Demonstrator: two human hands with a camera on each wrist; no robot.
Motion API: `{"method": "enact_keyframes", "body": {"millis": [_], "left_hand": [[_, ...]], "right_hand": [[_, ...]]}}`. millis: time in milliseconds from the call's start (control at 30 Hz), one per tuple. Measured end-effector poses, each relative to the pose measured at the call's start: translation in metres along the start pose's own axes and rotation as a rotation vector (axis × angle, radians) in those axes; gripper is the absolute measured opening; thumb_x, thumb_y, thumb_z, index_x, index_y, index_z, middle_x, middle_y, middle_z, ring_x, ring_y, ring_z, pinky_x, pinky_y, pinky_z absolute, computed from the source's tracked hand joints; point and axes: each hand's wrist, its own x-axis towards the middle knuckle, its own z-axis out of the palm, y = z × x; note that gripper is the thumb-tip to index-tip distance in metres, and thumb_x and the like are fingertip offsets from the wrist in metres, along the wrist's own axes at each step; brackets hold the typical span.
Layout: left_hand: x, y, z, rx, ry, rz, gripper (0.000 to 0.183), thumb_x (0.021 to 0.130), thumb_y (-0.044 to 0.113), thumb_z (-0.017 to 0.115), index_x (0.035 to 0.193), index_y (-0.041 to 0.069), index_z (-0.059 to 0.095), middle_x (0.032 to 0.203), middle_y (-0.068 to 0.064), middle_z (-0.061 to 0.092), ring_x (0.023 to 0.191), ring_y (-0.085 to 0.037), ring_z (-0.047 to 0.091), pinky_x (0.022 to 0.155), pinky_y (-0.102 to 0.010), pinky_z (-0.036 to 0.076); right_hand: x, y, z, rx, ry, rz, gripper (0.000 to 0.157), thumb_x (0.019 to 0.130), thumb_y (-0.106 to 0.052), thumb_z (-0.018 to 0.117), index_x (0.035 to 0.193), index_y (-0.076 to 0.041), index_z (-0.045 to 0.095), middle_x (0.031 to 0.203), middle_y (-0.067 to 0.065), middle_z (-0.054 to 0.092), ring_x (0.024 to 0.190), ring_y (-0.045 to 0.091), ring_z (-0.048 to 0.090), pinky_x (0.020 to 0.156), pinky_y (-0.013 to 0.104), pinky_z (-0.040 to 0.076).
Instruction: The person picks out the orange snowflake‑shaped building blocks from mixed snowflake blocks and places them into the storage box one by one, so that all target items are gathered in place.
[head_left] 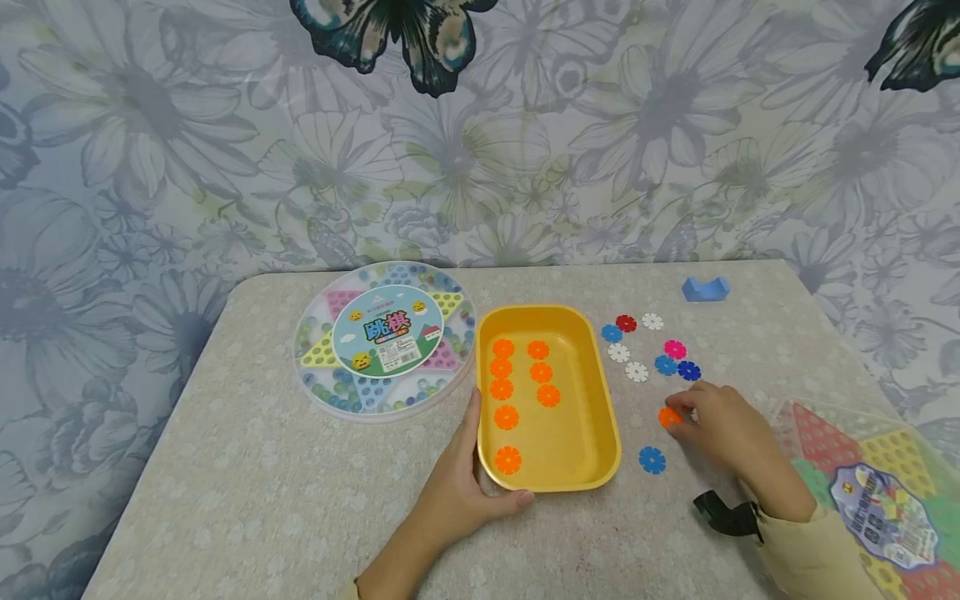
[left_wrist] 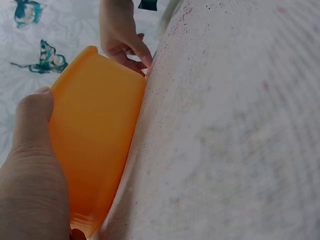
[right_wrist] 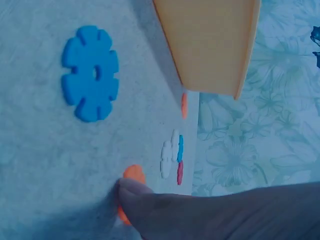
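A yellow plastic tray [head_left: 581, 425] lies on the table, with several orange notched discs [head_left: 507, 417] inside in two columns. My left hand [head_left: 459, 493] holds its near left corner, the thumb along the front rim and the fingers at the left side. To the right of the tray, my right hand [head_left: 726, 429] pinches another orange notched disc [head_left: 667, 418] between thumb and fingers at the tabletop. In the right wrist view the thumb covers part of this disc [right_wrist: 134, 173]. Nearby lies a blue notched disc [head_left: 652, 460].
Beyond the right hand lie loose discs: white [head_left: 636, 372], red [head_left: 626, 323], pink [head_left: 675, 349] and dark blue [head_left: 689, 370]. A round marble game box [head_left: 387, 329] stands left of the tray. At right are a clear patterned box [head_left: 885, 500] and a blue block [head_left: 705, 289].
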Motion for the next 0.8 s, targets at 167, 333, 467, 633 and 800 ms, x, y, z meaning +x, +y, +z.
{"method": "enact_keyframes", "body": {"millis": [167,333,467,633,800], "left_hand": [[0.0,-0.0002,0.0001,-0.003,0.001,-0.014,0.134,0.066,0.049,0.09,0.161,0.028,-0.003,0.167,0.002,0.016,0.151,-0.016,0.027,0.119,-0.043,0.029],[-0.0006,0.0004,-0.0002,-0.003,-0.003,-0.013,0.134,0.067,0.048,0.09,0.16,0.029,-0.004,0.167,0.001,0.016,0.15,-0.018,0.028,0.119,-0.042,0.029],[-0.0009,0.0008,-0.0004,-0.002,-0.004,-0.013,0.133,0.068,0.051,0.088,0.16,0.028,-0.004,0.167,0.0,0.015,0.151,-0.019,0.027,0.119,-0.044,0.028],[-0.0008,0.0008,-0.0003,-0.015,-0.007,-0.042,0.133,0.067,0.054,0.088,0.16,0.031,-0.004,0.167,0.003,0.014,0.151,-0.016,0.025,0.12,-0.044,0.026],[-0.0007,0.0007,-0.0004,-0.023,-0.009,-0.059,0.133,0.065,0.056,0.088,0.16,0.034,-0.004,0.167,0.005,0.014,0.151,-0.013,0.024,0.12,-0.044,0.025]], "right_hand": [[-0.0024,0.0038,0.0037,-0.002,0.042,-0.026,0.029,0.082,-0.02,0.079,0.107,-0.008,0.075,0.104,0.012,0.069,0.09,0.031,0.058,0.078,0.054,0.053],[-0.0004,0.0042,0.0075,0.048,0.019,-0.052,0.028,0.083,-0.023,0.079,0.108,-0.011,0.073,0.107,0.011,0.069,0.098,0.031,0.058,0.087,0.056,0.052],[0.0029,0.0033,0.0091,0.111,0.025,-0.104,0.025,0.081,-0.022,0.08,0.101,-0.014,0.07,0.097,0.002,0.068,0.09,0.022,0.058,0.083,0.047,0.054],[0.0048,0.0004,0.0097,0.192,0.03,-0.153,0.023,0.08,-0.017,0.08,0.098,-0.017,0.065,0.089,-0.004,0.065,0.076,0.014,0.052,0.068,0.028,0.047],[0.004,-0.0023,0.0091,0.223,0.008,-0.113,0.023,0.084,-0.02,0.077,0.105,-0.015,0.067,0.088,-0.003,0.065,0.072,0.014,0.05,0.061,0.024,0.043]]}}
